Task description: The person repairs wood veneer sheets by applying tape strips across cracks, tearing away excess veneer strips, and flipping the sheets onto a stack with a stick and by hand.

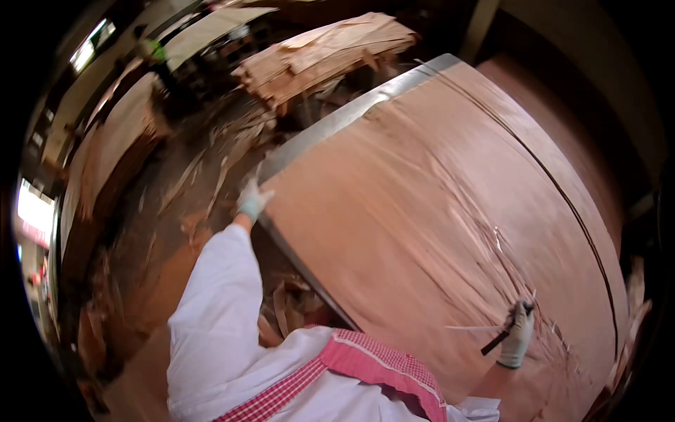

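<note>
A large reddish-brown sheet of wood veneer (365, 204), wrinkled along its middle, covers a broad table with a grey metal edge (330, 126). My left hand (253, 199), in a pale glove, is at the sheet's near left corner, with thumb and fingers apart. Over the right part of the sheet, my gloved right hand (519, 334) is closed round a black-handled tool (495, 343). A thin pale strip (467, 328) extends left from it; whether this is a blade or a sliver cannot be made out.
A dark cord or line (555, 183) runs across the sheet's far right part. Stacked veneer (330, 53) stands beyond the table, and another stack (112, 155) is at left. Torn veneer scraps (232, 162) litter the floor. A person in bright green (156, 50) is in the background.
</note>
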`<action>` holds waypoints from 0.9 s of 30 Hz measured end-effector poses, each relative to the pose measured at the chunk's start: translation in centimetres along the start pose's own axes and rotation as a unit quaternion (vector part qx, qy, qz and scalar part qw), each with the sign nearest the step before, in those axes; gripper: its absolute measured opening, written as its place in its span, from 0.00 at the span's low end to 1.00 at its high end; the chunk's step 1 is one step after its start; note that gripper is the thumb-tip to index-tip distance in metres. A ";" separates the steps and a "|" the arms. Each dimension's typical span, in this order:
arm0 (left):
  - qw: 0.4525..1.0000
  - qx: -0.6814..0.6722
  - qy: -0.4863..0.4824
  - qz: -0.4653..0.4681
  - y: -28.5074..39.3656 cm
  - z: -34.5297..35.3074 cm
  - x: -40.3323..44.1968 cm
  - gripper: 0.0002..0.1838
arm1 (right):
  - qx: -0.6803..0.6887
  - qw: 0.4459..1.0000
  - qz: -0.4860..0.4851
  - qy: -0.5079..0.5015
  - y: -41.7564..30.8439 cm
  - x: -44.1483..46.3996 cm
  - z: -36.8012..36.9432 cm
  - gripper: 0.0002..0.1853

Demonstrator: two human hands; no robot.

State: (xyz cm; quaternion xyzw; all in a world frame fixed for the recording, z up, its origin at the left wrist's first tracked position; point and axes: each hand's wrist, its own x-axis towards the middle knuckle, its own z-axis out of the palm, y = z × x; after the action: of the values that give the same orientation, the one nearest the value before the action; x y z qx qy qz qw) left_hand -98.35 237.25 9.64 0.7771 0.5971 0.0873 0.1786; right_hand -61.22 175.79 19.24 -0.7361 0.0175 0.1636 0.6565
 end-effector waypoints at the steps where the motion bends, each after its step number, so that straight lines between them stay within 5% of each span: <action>1: 0.999 0.026 -0.030 0.010 -3.3 2.0 3.0 0.40 | 0.009 0.999 0.037 -0.013 0.3 0.0 2.6 0.06; 2: 0.993 -0.008 -0.118 0.000 -3.0 0.3 3.1 0.35 | 0.012 0.998 0.050 -0.023 1.7 0.7 4.8 0.06; 5: 0.977 -0.112 -0.153 0.099 -7.9 2.1 5.1 0.22 | 0.028 0.995 0.075 -0.063 0.2 -0.2 14.9 0.05; 7: 0.961 -0.163 -0.215 0.062 -7.5 2.1 5.1 0.21 | -0.030 0.992 0.084 -0.084 -1.5 0.0 21.0 0.10; 13: 0.966 -0.020 -0.244 0.085 -5.5 0.0 5.5 0.18 | -0.031 0.978 0.122 -0.167 -1.5 2.6 32.9 0.12; 17: 0.934 0.259 -0.201 0.140 -1.5 -3.7 8.7 0.20 | -0.047 0.972 0.135 -0.188 -2.1 3.9 36.2 0.13; 20: 0.933 0.155 -0.068 0.319 7.3 -3.5 13.0 0.15 | -0.050 0.974 0.127 -0.182 -2.7 5.5 37.5 0.14; 25: 0.815 -0.090 -0.041 0.571 25.8 7.4 15.2 0.15 | -0.054 0.980 0.132 -0.139 -1.9 7.2 39.8 0.19; 27: 0.801 -0.126 -0.112 0.574 33.9 11.2 14.3 0.14 | -0.045 0.980 0.144 -0.130 -1.3 8.2 40.1 0.18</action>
State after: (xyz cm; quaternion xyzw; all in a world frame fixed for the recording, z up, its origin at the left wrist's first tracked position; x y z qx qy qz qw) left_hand -60.14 241.45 11.17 0.9528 0.0009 0.1609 0.2576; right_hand -61.85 216.51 14.93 -0.7269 0.0299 0.3514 0.5893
